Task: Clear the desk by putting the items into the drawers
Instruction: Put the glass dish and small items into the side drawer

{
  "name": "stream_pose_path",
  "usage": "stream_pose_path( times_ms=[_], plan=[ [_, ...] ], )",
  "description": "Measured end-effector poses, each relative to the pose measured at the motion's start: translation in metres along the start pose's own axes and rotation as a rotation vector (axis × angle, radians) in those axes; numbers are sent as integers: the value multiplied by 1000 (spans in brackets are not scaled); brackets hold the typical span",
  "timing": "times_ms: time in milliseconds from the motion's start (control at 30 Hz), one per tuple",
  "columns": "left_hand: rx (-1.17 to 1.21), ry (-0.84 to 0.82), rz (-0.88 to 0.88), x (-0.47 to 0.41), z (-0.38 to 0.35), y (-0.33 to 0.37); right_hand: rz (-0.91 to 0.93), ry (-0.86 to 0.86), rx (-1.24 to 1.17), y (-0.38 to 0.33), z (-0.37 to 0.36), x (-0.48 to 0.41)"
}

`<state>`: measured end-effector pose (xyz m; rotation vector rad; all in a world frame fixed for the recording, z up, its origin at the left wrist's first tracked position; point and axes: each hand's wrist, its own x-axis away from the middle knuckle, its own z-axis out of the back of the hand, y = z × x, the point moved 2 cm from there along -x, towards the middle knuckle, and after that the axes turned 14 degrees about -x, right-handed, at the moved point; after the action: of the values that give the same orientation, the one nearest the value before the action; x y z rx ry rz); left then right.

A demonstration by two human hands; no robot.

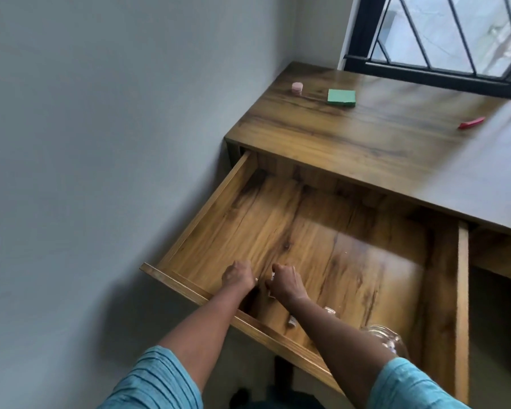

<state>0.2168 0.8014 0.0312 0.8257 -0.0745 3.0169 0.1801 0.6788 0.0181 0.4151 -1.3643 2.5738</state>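
Grip: both hands, left (239, 277) and right (284, 283), clenched inside one open drawer (351, 246); contents unclear.
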Motion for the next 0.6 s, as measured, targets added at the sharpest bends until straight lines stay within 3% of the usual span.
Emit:
stream_pose_path(
  times_ms=[600],
  plan=[
    [-43,49,-185,6,-3,-13,-169,161,88,-2,-45,22]
  ],
)
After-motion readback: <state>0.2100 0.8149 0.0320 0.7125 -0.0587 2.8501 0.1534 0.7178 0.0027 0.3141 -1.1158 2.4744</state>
